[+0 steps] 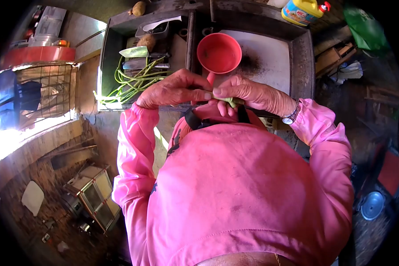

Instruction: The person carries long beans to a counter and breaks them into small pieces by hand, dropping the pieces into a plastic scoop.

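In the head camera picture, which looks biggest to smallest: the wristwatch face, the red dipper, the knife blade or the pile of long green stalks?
1. Pile of long green stalks, counting its whole spread
2. Red dipper
3. Knife blade
4. Wristwatch face

glaring white daylight [1, 146] at a dark-barred window opening [55, 82] on the left, weathered wooden sill [37, 145] beneath it, boxy pale-framed glass-paned cabinet [95, 199] at lower left, deep shadow [363, 119] along the right
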A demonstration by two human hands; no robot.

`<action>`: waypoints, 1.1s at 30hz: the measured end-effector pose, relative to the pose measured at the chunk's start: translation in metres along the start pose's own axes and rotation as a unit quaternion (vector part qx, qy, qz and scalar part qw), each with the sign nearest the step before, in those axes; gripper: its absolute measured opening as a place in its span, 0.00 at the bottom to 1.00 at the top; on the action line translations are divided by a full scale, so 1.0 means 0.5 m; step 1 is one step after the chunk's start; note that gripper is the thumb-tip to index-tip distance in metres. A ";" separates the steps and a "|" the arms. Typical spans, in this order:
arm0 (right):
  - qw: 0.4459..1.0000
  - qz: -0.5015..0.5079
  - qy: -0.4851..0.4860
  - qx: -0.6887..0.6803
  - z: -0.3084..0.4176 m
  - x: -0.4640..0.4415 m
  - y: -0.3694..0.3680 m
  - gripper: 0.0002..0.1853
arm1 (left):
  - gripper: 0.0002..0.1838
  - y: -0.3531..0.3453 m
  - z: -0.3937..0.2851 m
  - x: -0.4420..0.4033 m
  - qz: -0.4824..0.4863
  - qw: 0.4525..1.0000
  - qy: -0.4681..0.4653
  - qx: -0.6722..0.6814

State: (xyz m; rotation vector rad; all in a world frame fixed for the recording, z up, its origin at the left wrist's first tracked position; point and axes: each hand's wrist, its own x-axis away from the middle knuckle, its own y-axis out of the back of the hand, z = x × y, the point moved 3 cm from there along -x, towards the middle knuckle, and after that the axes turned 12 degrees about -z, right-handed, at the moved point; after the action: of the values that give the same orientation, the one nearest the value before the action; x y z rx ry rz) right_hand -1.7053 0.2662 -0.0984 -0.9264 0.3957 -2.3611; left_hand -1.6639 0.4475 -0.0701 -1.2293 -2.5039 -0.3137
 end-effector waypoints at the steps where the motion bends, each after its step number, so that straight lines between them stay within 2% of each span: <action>1: 1.000 0.011 -0.022 0.008 -0.002 0.001 -0.002 0.20 | 0.14 0.003 -0.001 0.000 -0.008 1.000 0.000 -0.001; 4: 0.998 -0.012 -0.066 -0.011 -0.016 -0.005 -0.001 0.14 | 0.13 0.026 0.010 0.000 -0.043 0.994 -0.066 -0.079; 7: 0.998 -0.046 -0.033 -0.038 -0.015 -0.004 0.021 0.12 | 0.12 0.065 0.028 0.024 -0.113 0.991 0.027 -0.067; 11: 0.993 -0.075 0.024 -0.089 -0.008 -0.003 0.050 0.14 | 0.10 0.086 0.069 0.030 -0.165 0.985 0.028 0.040; 15: 0.976 -0.145 0.062 -0.153 -0.022 -0.029 0.114 0.12 | 0.09 0.068 0.090 0.026 -0.218 0.975 0.004 0.054; 19: 0.964 -0.246 0.099 -0.019 -0.030 -0.061 0.132 0.13 | 0.11 0.070 0.137 0.016 -0.267 0.963 0.034 0.035; 22: 0.922 -0.320 0.186 0.115 -0.025 -0.093 0.182 0.14 | 0.12 0.079 0.165 0.035 -0.296 0.952 0.057 0.044; 23: 0.916 -0.330 0.201 0.109 -0.027 -0.109 0.204 0.16 | 0.12 0.080 0.176 0.041 -0.304 0.948 0.057 0.071; 27: 0.904 -0.345 0.180 0.179 -0.048 -0.216 0.279 0.19 | 0.11 0.077 0.198 0.060 -0.308 0.940 0.054 0.137; 30: 0.822 -0.361 0.204 0.391 -0.116 -0.353 0.370 0.22 | 0.11 0.063 0.197 0.061 -0.307 0.939 0.051 0.146; 31: 0.720 -0.398 0.205 0.530 -0.055 -0.299 0.302 0.25 | 0.11 0.056 0.193 0.062 -0.310 0.938 0.049 0.148; 33: 0.652 -0.398 0.281 0.580 -0.059 -0.319 0.322 0.26 | 0.11 0.051 0.200 0.063 -0.308 0.937 0.037 0.158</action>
State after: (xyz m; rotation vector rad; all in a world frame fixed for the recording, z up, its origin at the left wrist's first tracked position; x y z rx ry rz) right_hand -1.5659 0.2358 -0.2772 0.4025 -1.4954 -2.7497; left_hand -1.6815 0.5194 -0.1487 -0.2855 -2.6750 -0.0885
